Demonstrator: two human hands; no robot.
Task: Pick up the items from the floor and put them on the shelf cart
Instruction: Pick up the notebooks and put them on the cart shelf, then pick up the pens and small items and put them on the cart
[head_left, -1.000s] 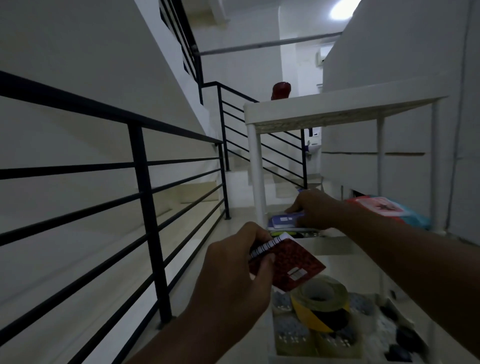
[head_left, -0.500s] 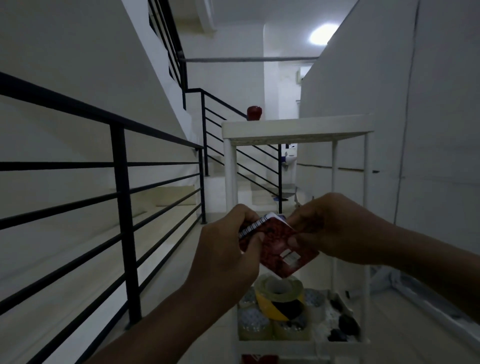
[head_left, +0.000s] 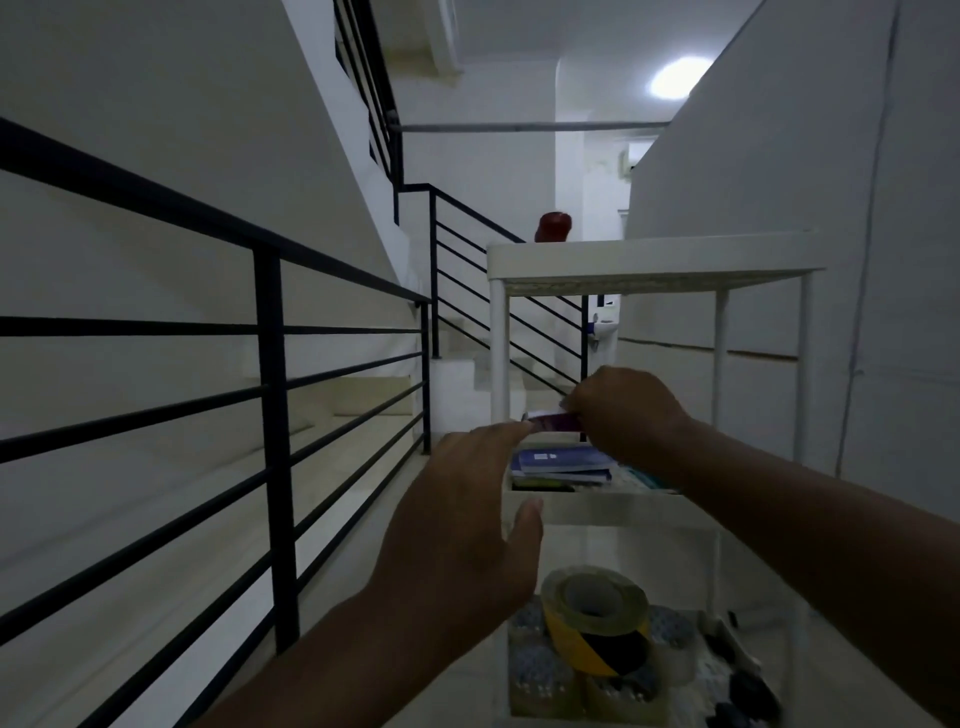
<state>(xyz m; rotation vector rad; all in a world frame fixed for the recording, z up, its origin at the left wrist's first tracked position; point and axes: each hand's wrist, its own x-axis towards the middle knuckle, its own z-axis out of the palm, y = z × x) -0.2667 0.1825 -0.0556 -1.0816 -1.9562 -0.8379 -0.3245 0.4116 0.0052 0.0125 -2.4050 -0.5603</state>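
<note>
A white shelf cart (head_left: 654, 257) stands ahead against the right wall. My right hand (head_left: 626, 410) holds a small red spiral notebook (head_left: 550, 420) edge-on above the middle shelf (head_left: 608, 506). Below it a blue book (head_left: 563, 462) lies on a small stack on that shelf. My left hand (head_left: 462, 530) hovers just left of the cart with its fingers spread and nothing in it; its fingertips are close to the notebook's near end. A yellow and black tape roll (head_left: 595, 618) lies on the lower shelf among clear tape rolls.
A black metal railing (head_left: 270, 415) runs along the left, with stairs (head_left: 467, 374) rising beyond it. A red object (head_left: 554, 227) sits at the far edge of the cart's top shelf. Dark small items (head_left: 743, 686) lie at the lower shelf's right. A white wall closes the right side.
The red notebook has passed from my left hand to my right, which carried it forward over the middle shelf. My left hand has let go and opened.
</note>
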